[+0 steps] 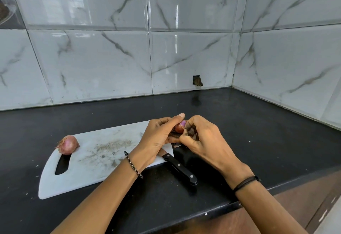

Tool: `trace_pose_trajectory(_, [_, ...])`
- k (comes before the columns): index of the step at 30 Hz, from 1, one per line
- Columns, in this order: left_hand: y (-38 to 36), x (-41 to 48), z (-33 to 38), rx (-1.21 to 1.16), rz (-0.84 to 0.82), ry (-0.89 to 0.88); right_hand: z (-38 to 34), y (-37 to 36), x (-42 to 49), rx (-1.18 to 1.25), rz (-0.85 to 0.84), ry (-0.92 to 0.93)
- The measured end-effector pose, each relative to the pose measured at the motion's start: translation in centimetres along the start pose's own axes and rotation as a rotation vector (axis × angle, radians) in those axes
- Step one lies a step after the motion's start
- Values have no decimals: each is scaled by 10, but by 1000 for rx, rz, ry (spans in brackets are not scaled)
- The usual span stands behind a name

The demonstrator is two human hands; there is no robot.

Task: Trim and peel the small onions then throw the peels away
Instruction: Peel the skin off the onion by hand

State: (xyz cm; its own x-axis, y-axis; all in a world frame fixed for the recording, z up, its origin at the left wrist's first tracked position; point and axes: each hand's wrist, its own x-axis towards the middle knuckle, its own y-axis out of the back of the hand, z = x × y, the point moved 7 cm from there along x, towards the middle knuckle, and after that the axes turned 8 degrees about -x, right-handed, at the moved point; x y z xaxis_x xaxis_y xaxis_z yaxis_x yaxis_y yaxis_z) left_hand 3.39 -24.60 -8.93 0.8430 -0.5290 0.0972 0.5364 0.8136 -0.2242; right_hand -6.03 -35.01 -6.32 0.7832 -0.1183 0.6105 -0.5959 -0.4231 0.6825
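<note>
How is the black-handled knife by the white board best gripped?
The black-handled knife: grip its riveted handle from the near side; it lies flat, pointing toward the person, its blade mostly hidden under the left hand.

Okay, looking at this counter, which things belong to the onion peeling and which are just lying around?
Part of the job: held onion, gripped between the left hand and right hand; unpeeled onion on the cutting board; black-handled knife, lying half on the board's near edge.

Just lying about: plate with something dark, at the far left edge.
</note>
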Motion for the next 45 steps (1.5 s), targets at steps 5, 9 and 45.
trace_pose_trajectory(5, [-1,-3,2,-37,-3,39,-2,1,0,6,-7,0])
trace_pose_trajectory(9, [-1,-2,1,-95,-5,82,-3,-1,-1,5,-21,2])
trace_pose_trajectory(45, [-12,-1,-2,-255,-128,35,13,2,0,70,59,-78])
